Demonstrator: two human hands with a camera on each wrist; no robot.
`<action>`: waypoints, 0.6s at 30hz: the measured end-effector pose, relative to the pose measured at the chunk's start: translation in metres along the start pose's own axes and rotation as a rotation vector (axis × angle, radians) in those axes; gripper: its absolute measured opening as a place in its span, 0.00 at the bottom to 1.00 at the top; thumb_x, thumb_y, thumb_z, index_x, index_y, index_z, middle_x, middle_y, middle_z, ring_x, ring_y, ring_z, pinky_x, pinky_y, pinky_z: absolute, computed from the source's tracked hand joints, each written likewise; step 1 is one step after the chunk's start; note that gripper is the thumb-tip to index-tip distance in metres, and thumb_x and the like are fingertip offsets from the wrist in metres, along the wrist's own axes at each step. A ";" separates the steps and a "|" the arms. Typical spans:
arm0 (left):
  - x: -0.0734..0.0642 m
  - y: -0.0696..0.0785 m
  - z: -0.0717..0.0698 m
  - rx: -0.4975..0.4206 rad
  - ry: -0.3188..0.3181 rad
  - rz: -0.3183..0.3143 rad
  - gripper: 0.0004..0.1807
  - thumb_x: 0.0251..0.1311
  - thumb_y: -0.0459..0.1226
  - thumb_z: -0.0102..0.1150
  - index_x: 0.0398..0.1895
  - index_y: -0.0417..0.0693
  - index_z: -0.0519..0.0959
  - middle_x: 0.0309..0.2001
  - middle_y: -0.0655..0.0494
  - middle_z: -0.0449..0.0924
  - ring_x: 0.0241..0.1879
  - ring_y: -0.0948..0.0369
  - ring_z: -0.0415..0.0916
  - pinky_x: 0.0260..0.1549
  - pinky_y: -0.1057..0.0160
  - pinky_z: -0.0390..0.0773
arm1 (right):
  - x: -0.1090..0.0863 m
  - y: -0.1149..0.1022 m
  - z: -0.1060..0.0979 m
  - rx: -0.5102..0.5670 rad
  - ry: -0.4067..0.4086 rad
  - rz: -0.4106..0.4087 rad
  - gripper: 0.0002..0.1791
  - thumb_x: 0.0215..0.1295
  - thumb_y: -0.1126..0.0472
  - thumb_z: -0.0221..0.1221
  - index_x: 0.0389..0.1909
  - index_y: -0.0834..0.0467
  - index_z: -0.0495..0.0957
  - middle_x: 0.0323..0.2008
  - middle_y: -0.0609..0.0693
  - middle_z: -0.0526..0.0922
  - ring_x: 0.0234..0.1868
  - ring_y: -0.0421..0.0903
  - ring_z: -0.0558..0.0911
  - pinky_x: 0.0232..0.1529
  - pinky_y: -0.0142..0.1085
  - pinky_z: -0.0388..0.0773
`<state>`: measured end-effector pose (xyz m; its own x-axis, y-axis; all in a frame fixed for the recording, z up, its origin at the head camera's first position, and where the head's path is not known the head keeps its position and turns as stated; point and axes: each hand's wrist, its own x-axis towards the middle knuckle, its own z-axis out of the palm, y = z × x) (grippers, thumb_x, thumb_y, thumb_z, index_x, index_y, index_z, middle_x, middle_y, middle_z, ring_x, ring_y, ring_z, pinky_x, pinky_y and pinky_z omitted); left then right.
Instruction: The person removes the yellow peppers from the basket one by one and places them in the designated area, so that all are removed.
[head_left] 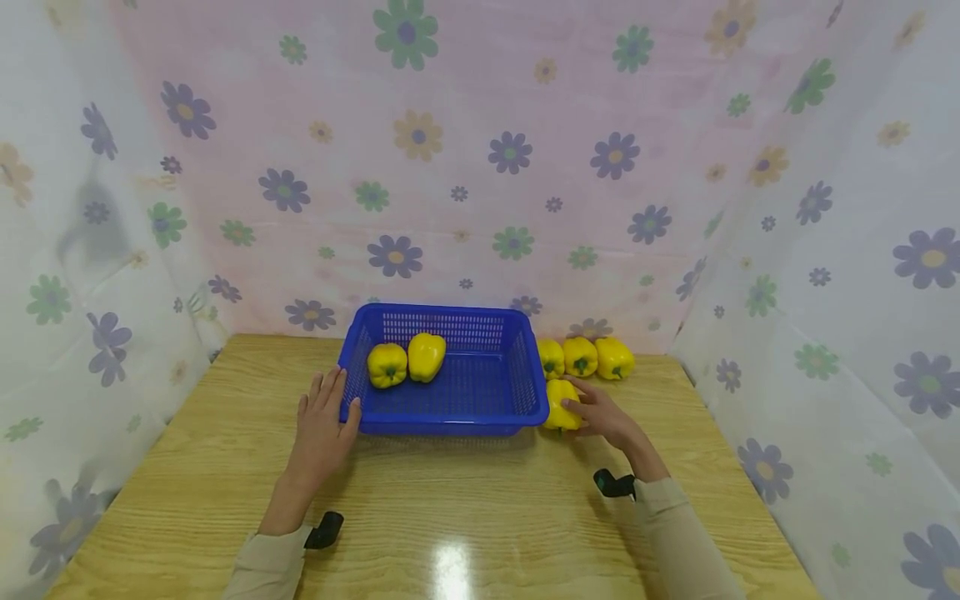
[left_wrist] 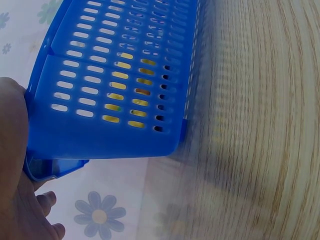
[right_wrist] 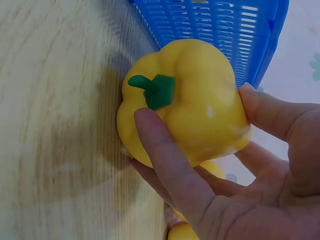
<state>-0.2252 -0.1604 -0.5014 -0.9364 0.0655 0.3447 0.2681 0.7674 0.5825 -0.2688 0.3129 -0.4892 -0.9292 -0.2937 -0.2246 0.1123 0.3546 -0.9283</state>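
A blue plastic basket [head_left: 450, 423] with slotted walls stands on the table, holding two yellow bell peppers, one upright [head_left: 387, 367] and one tilted [head_left: 427, 358]. My left hand [head_left: 324, 429] rests on the basket's left rim, its fingers fairly straight and the thumb at the front corner. Beside the basket's right end, my right hand [head_left: 603, 417] holds another yellow bell pepper [right_wrist: 205, 95] between thumb and fingers. That pepper's green stem [right_wrist: 159, 91] faces the right wrist camera. It sits low, at the tabletop; whether it touches the table I cannot tell.
Three more yellow bell peppers [head_left: 581, 357] line up at the back right of the wooden table [head_left: 465, 500], close to the basket. Flower-printed cloth [head_left: 465, 200] hangs behind the table and on both sides. Each wrist wears a black camera mount [head_left: 615, 483].
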 end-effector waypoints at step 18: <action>0.000 0.002 0.000 0.004 0.015 0.010 0.34 0.78 0.43 0.45 0.77 0.30 0.56 0.78 0.33 0.52 0.78 0.32 0.41 0.69 0.24 0.43 | 0.016 -0.004 -0.010 -0.007 -0.004 0.029 0.37 0.80 0.58 0.51 0.82 0.60 0.47 0.76 0.76 0.48 0.73 0.74 0.61 0.53 0.58 0.82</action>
<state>-0.2246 -0.1591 -0.5006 -0.9303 0.0634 0.3614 0.2763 0.7692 0.5762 -0.2879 0.3157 -0.4863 -0.9242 -0.2869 -0.2521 0.1363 0.3690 -0.9194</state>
